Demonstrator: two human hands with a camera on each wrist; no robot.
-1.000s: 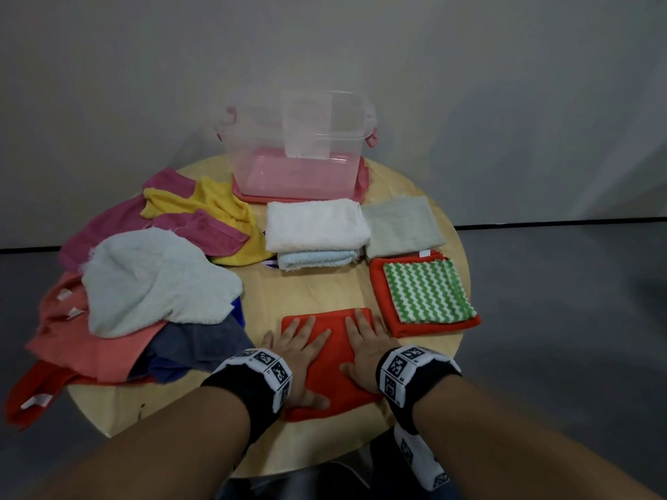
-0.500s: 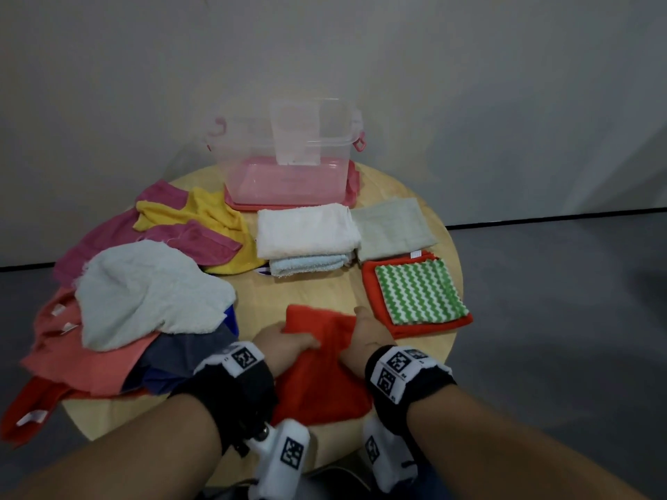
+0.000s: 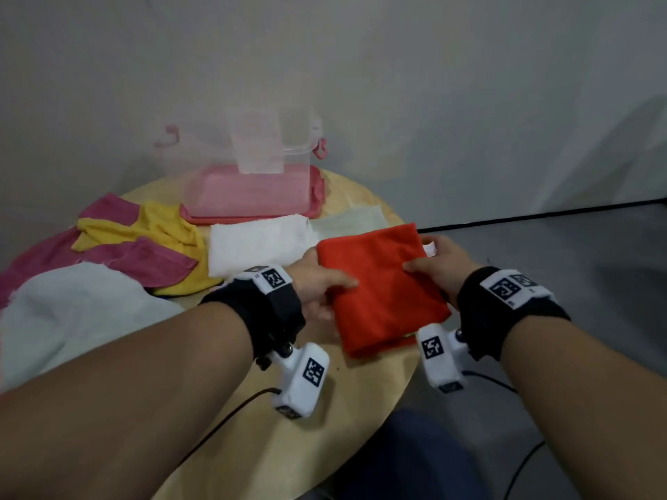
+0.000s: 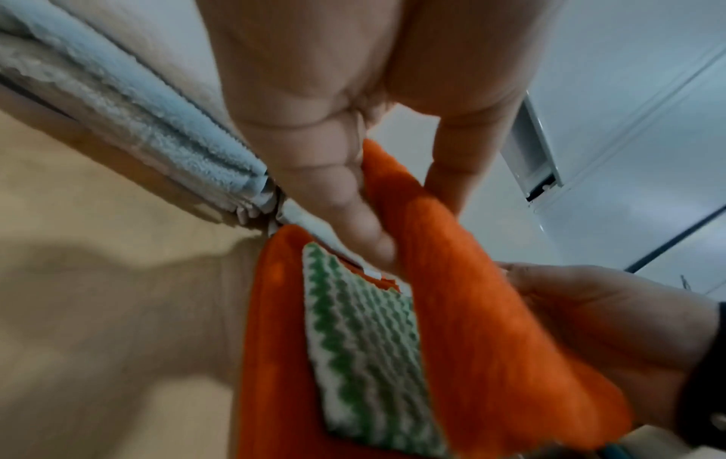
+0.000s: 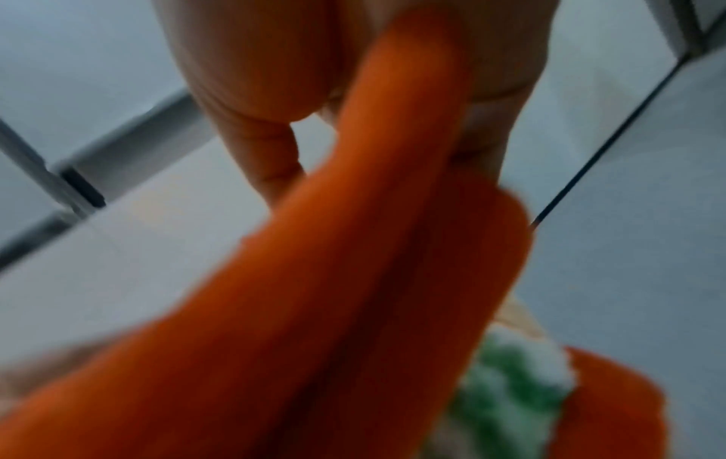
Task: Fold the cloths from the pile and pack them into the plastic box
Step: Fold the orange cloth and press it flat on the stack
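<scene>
Your left hand [image 3: 317, 283] and right hand [image 3: 438, 263] each pinching a side of the folded orange cloth [image 3: 382, 286], held above the green zigzag cloth [image 4: 361, 351], clear plastic box [image 3: 249, 178] at the round table's [image 3: 288, 445] far edge

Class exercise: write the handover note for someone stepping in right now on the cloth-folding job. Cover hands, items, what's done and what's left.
Left hand and right hand both grip the folded orange cloth, lifted over the green zigzag cloth stack.
Done: white towel and others folded on the table.
Left: unfolded pile to fold; plastic box looks empty, so pack everything.
</scene>
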